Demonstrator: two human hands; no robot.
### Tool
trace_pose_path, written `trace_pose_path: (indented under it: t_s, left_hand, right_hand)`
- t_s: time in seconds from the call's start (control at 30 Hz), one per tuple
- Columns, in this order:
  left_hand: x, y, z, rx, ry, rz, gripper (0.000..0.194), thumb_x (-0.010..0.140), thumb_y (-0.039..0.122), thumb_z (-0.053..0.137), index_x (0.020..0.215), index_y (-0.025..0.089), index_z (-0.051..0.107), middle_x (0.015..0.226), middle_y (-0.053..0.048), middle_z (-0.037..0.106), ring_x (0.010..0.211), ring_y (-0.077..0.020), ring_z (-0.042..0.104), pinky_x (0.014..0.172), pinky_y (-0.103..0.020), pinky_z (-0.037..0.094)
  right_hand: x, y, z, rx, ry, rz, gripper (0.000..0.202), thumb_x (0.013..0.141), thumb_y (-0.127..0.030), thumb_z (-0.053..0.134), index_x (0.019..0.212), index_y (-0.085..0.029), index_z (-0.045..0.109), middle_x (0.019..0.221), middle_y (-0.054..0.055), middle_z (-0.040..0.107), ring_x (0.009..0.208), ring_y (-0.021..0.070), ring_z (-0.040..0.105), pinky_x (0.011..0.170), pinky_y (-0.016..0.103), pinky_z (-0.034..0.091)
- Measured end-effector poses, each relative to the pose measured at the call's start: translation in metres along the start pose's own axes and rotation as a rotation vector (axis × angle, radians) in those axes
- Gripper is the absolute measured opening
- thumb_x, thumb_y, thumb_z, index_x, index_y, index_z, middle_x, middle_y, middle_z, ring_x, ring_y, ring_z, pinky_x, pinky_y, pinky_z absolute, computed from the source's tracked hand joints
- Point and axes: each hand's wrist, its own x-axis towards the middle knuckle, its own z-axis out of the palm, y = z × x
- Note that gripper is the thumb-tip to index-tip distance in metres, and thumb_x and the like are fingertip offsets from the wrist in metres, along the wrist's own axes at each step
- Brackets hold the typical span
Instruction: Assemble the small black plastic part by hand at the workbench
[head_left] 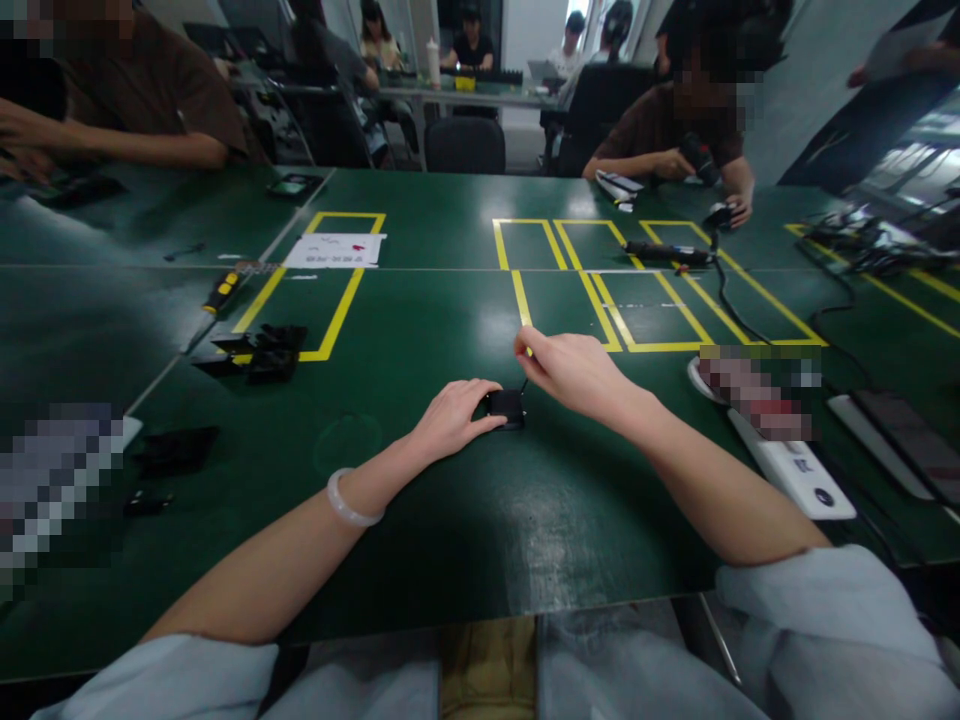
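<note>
A small black square block (pixel 506 408) lies on the green table, with tiny bright spots at its sides. My left hand (pixel 461 415) grips it from the left between thumb and fingers. Just above its right edge, my right hand (pixel 574 368) is closed in a pinch on a thin dark-shafted tool (pixel 524 385). The shaft points down toward the block's upper right corner; whether it touches cannot be made out. My fingers hide the rest of the tool, so its exact kind does not show.
Black plastic parts (pixel 274 352) and a yellow-black screwdriver (pixel 223 292) lie left. A white device (pixel 799 470) is at right. Yellow tape frames (pixel 626 348) mark the table (pixel 420 530). Across it, a person holds a dark tool (pixel 697 158); a black cable (pixel 724 290) trails nearby.
</note>
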Motion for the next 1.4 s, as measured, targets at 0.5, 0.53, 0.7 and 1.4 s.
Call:
trace_pose_path:
  t_s: [0.5, 0.53, 0.7, 1.4]
  left_hand:
    - [0.0005, 0.0012, 0.0007, 0.006, 0.007, -0.011, 0.038, 0.097, 0.048, 0.061, 0.120, 0.019, 0.059, 0.118, -0.010, 0.070, 0.111, -0.0300, 0.065, 0.100, -0.046, 0.048]
    - [0.0005, 0.0013, 0.0004, 0.005, 0.003, -0.008, 0.038, 0.097, 0.048, 0.061, 0.120, 0.018, 0.059, 0.117, -0.010, 0.070, 0.110, -0.0301, 0.065, 0.099, -0.046, 0.048]
    - [0.0007, 0.0017, -0.0003, 0.000, 0.002, -0.008, 0.037, 0.097, 0.049, 0.060, 0.120, 0.020, 0.060, 0.118, -0.010, 0.070, 0.111, -0.0302, 0.065, 0.100, -0.046, 0.048]
    - [0.0004, 0.0011, 0.0010, 0.004, 0.011, -0.003, 0.037, 0.096, 0.049, 0.061, 0.119, 0.020, 0.059, 0.115, -0.009, 0.070, 0.109, -0.0300, 0.065, 0.098, -0.046, 0.048]
  right_hand:
    - [0.0011, -0.0004, 0.0005, 0.037, 0.029, -0.011, 0.028, 0.102, -0.030, 0.039, 0.120, -0.019, 0.056, 0.093, 0.006, 0.077, 0.077, 0.0200, 0.068, 0.060, 0.030, 0.026]
    - [0.0012, -0.0004, 0.0006, 0.021, 0.029, -0.005, 0.028, 0.102, -0.033, 0.039, 0.118, -0.018, 0.057, 0.092, 0.007, 0.077, 0.077, 0.0206, 0.068, 0.060, 0.030, 0.026]
    - [0.0021, -0.0012, -0.0014, -0.031, -0.019, 0.024, 0.031, 0.105, -0.035, 0.034, 0.112, -0.019, 0.059, 0.091, 0.008, 0.077, 0.078, 0.0213, 0.068, 0.059, 0.030, 0.024]
    - [0.0002, 0.0043, 0.0051, 0.017, 0.028, 0.022, 0.030, 0.104, -0.035, 0.035, 0.112, -0.020, 0.059, 0.090, 0.007, 0.076, 0.076, 0.0211, 0.068, 0.059, 0.030, 0.024]
